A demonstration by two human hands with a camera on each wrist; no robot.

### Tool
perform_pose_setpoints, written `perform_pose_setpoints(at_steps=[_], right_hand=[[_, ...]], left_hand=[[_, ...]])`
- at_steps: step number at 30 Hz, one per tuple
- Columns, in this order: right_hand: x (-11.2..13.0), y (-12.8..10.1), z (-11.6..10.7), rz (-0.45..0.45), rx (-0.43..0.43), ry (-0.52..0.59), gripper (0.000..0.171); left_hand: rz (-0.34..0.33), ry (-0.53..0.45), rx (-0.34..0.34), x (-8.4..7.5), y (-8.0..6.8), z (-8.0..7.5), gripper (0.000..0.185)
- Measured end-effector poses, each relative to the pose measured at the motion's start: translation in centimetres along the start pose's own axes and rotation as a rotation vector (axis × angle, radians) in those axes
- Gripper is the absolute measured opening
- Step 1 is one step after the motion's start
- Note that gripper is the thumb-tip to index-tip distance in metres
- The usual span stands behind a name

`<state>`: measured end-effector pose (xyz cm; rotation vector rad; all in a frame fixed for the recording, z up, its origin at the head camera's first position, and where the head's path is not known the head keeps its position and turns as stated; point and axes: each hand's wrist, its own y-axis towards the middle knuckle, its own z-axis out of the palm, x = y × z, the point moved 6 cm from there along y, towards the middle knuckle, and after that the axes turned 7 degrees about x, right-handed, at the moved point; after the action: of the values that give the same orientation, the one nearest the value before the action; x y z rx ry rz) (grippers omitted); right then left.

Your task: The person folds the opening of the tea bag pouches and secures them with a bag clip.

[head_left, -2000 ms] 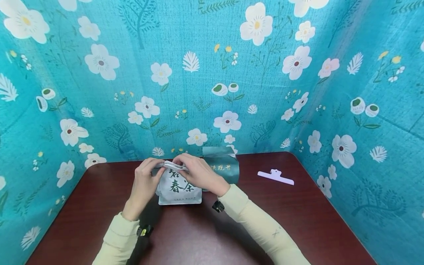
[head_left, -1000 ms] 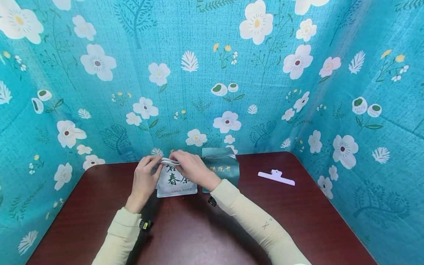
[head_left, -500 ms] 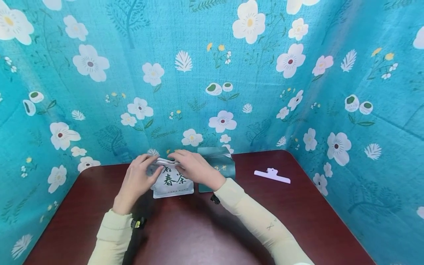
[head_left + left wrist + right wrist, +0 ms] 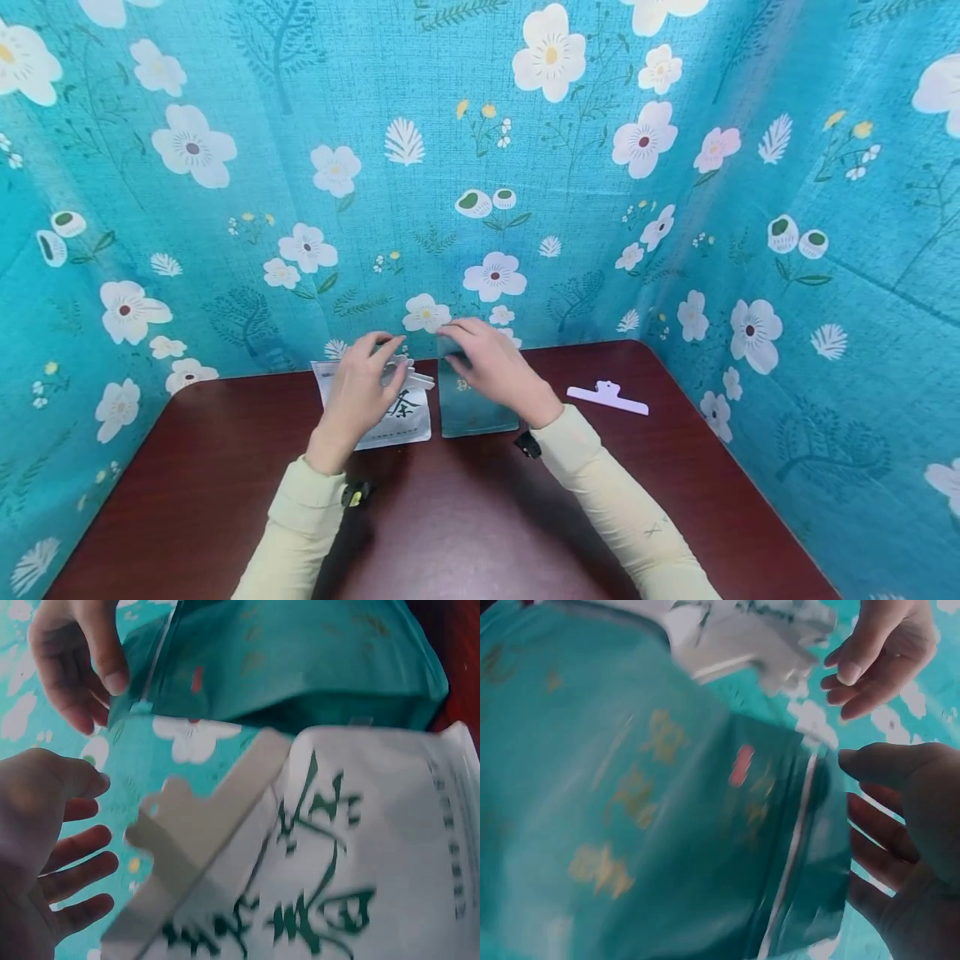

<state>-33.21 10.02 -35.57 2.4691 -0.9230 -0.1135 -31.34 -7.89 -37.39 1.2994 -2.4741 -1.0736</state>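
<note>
A white tea bag (image 4: 408, 422) with green lettering stands at the table's back, a pale clip (image 4: 206, 832) across its upper edge. Beside the clip is my left hand (image 4: 362, 396), its fingers loosely bent and apart from it in the left wrist view. To the right stands a green pouch (image 4: 480, 410) with gold lettering and a pale zip strip near its top. At that top edge is my right hand (image 4: 501, 368); in the right wrist view its thumb tip lies right at the pouch's corner, with the fingers spread along the edge.
Another pale clip (image 4: 607, 397) lies on the dark red table (image 4: 465, 517), right of the green pouch. Flowered turquoise cloth (image 4: 420, 208) hangs close behind the table and along both sides.
Both hands have let go of the white bag's top, where the clip now shows. My right hand has moved right to the green pouch's top. The view has turned slightly right.
</note>
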Motion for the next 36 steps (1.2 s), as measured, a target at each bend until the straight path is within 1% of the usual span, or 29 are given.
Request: perform_pose_setpoints(at_steps=[5,8,10,12,15,20,25,28,36], right_hand=[[-2.0,-1.6,-0.3,0.069,0.001,-0.043,0.042],[-2.7,-2.4,-0.3,0.085,-0.007,-0.062,0.042],[-3.0,-2.8,-0.2,0.088,-0.015,-0.071,0.041],[-3.2,-3.1,-0.1,0.091,-0.025,-0.072,0.040],[-3.5,-3.6,0.0,0.099,-0.046,-0.055,0.040],[-3.8,-4.2,0.1,0.101,-0.080,-0.040,0.037],[-3.4,-4.5,0.2,0.072,-0.121,-0.062,0.030],[-3.2,-4.8,0.2,0.054,-0.149,-0.067,0.025],[-2.7,-5.6,-0.2,0.007,-0.209,-0.063,0.020]], left_hand=[[0.046,0.045,0.032,-1.8,1.0,2.0,0.038],[0.070,0.060,0.037,-2.9,1.4,3.0,0.043],[0.080,0.057,0.025,-3.5,1.7,3.5,0.047],[0.095,0.044,0.014,-4.2,2.1,3.9,0.050],[0.114,0.021,0.013,-4.9,2.6,4.5,0.051],[0.119,-0.048,0.026,-5.4,3.0,5.6,0.045],[0.116,-0.118,-0.011,-5.6,2.6,5.8,0.037],[0.125,-0.128,-0.037,-5.7,2.4,5.9,0.034],[0.144,-0.139,-0.070,-6.2,1.7,5.6,0.030]])
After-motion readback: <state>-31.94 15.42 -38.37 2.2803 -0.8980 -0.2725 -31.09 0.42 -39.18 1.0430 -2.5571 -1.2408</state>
